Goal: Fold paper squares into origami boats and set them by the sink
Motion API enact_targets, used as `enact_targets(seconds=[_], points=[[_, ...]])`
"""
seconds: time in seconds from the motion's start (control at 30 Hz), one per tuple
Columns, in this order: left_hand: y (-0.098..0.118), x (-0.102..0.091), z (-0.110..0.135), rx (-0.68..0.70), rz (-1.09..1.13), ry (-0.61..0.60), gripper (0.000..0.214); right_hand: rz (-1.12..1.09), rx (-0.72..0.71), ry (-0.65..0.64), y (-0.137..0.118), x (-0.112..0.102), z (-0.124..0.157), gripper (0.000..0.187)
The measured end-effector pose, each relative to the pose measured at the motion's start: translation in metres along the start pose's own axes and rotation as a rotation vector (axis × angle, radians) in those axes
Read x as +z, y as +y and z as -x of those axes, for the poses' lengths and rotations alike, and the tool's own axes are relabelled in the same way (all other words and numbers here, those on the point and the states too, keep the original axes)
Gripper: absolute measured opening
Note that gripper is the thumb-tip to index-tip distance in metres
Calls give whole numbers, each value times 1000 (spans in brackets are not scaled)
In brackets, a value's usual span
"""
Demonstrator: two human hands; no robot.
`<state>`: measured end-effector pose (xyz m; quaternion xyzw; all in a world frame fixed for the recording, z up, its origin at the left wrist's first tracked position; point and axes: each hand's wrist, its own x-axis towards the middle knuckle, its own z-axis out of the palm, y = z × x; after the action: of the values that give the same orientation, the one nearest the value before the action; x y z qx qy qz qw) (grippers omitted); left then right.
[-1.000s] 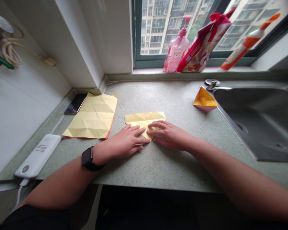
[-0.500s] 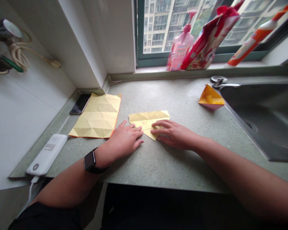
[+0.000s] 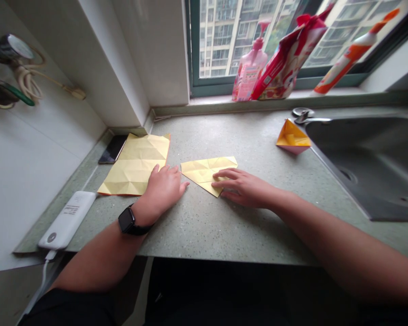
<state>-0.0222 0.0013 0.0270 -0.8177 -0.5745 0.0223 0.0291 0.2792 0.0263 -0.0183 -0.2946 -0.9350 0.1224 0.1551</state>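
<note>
My right hand (image 3: 245, 186) lies flat with its fingertips on a folded yellow paper (image 3: 204, 170), pressing on the paper's lower right part. My left hand (image 3: 163, 188) rests on the speckled green countertop (image 3: 224, 226), off the folded paper, with its fingertips over the lower right corner of a larger creased yellow paper sheet (image 3: 134, 165). A black smartwatch (image 3: 127, 221) sits on my left wrist. Beyond my right hand stands a folded orange-yellow and pink origami piece (image 3: 292, 138).
A black smartphone (image 3: 113, 148) lies under the sheet's far corner, and a white power bank (image 3: 67, 220) with a cable lies at the left. A steel sink (image 3: 363, 167) fills the right. A pink pump bottle (image 3: 250, 72), red bag (image 3: 287, 59) and orange tube (image 3: 347, 59) stand on the windowsill.
My left hand has moved left, off the folded paper and onto the edge of the creased sheet. My right hand stays on the folded paper.
</note>
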Motion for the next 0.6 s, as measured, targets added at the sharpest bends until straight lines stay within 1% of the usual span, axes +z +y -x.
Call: enact_targets(seconds=[0.1, 0.13, 0.17, 0.2, 0.23, 0.3, 0.33, 0.37, 0.43, 0.6], points=[[-8, 2, -4, -49, -12, 89, 36, 11, -2, 0, 1, 1, 0, 36], [-9, 3, -5, -31, 8, 130, 37, 12, -1, 2, 1, 2, 0, 36], [-10, 4, -6, 24, 45, 165, 37, 10, -1, 5, 1, 2, 1, 37], [-9, 5, -7, 116, 100, 189, 38, 8, -3, 7, 2, 3, 1, 37], [-8, 7, -7, 241, 166, 193, 38, 8, -5, 9, 2, 3, 1, 37], [-2, 9, -5, 522, 300, 140, 34, 11, -9, 13, 2, 4, 1, 37], [1, 11, -4, 630, 354, 104, 33, 11, -9, 14, 2, 4, 1, 38], [4, 13, -3, 701, 394, 74, 32, 9, -7, 16, 2, 4, 1, 39], [9, 15, -1, 736, 427, 44, 31, 1, 2, 19, 2, 5, 2, 39], [14, 15, -1, 664, 396, 8, 29, -19, 1, 14, 1, 4, 1, 37]])
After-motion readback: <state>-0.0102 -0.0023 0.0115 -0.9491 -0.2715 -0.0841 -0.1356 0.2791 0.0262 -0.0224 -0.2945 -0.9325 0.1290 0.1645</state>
